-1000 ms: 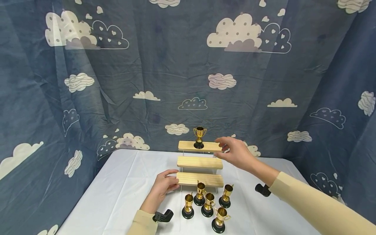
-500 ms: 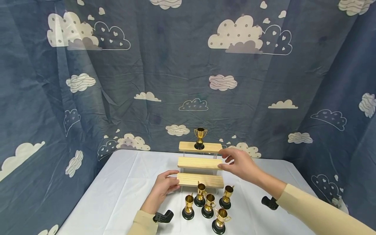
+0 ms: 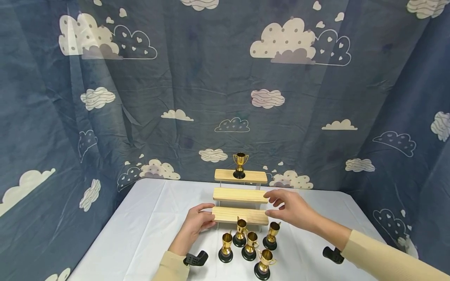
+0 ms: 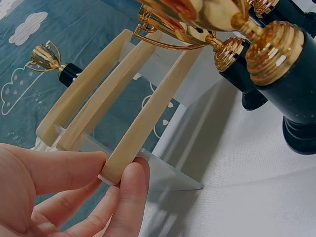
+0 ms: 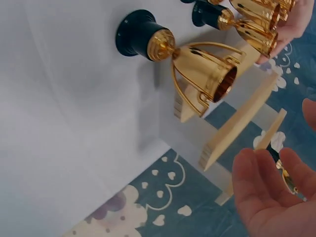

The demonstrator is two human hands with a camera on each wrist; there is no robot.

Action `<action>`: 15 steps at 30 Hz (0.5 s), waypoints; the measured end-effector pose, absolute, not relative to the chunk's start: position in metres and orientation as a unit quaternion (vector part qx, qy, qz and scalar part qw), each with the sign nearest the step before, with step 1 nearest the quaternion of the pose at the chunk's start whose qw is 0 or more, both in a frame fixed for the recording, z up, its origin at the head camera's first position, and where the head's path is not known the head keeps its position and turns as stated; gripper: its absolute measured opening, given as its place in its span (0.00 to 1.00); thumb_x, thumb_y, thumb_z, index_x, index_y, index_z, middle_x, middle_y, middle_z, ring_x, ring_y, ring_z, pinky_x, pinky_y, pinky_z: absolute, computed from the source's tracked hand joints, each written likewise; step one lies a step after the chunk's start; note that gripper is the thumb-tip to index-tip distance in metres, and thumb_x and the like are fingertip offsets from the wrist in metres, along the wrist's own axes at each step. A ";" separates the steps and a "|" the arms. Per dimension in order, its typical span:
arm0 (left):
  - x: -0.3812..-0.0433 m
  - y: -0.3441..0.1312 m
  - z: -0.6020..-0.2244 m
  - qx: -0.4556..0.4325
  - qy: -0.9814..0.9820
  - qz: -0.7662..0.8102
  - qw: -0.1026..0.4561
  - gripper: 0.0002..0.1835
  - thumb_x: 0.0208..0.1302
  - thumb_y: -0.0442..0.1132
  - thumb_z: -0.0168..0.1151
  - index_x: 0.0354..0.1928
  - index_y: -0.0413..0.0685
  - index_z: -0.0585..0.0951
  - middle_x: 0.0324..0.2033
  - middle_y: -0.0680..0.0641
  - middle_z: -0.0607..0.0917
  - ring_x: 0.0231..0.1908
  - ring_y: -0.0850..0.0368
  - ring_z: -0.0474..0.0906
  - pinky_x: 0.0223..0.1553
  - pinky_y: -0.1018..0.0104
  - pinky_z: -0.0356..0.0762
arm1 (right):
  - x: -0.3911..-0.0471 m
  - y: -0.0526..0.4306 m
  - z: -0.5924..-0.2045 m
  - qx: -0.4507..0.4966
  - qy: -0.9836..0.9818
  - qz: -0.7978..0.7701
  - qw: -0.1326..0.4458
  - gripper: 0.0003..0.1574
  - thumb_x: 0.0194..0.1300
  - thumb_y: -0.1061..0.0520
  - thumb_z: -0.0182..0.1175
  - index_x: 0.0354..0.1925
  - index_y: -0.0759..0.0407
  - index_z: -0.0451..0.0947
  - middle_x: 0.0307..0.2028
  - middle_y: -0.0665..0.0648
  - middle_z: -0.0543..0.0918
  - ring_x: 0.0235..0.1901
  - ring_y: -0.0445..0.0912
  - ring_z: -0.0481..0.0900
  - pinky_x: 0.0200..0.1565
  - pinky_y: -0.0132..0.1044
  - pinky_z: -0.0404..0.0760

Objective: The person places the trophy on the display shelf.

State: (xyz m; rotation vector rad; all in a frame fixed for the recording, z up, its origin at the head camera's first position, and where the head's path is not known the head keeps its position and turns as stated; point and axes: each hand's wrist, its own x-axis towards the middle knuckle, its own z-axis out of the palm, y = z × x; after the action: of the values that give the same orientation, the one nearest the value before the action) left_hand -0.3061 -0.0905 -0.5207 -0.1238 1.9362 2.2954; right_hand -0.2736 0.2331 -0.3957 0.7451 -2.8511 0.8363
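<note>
A three-step display stand with pale wooden shelves (image 3: 240, 194) stands on the table, clear side panels (image 4: 170, 173) under it. My left hand (image 3: 197, 219) pinches the left end of the lowest shelf (image 4: 148, 118) between thumb and fingers. My right hand (image 3: 290, 207) is by the right ends of the lower two shelves, its fingers loosely bent and parted with nothing between them. One gold trophy cup (image 3: 240, 160) with a black base stands on the top shelf. Several more gold cups, such as a front cup (image 3: 264, 262), stand upright before the stand.
A white cloth covers the table (image 3: 147, 234). Behind it and along both sides hangs a dark blue curtain (image 3: 197, 78) with cloud prints. A cup (image 3: 272, 233) stands just below my right hand. Black camera straps (image 3: 195, 258) sit on the wrists.
My right hand has moved down and slightly right, from beside the top shelf to beside the lower two. My left hand stays on the lowest shelf; the cups have not moved.
</note>
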 end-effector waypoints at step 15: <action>-0.304 -0.089 -0.519 -0.044 0.648 0.757 0.068 0.30 0.52 0.23 0.64 0.61 0.34 0.77 0.36 0.40 0.85 0.28 0.56 0.84 0.35 0.64 0.88 | -0.260 0.247 -0.406 0.254 -0.922 0.291 -0.008 0.29 0.58 0.43 0.74 0.56 0.47 0.81 0.46 0.44 0.81 0.45 0.42 0.79 0.46 0.43 0.86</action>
State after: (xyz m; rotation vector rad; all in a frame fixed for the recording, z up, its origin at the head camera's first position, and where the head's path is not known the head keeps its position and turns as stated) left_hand -0.3042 -0.0887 -0.5191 -0.1335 1.9517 2.2822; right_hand -0.2596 0.2471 -0.4062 0.8033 -2.9124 0.9180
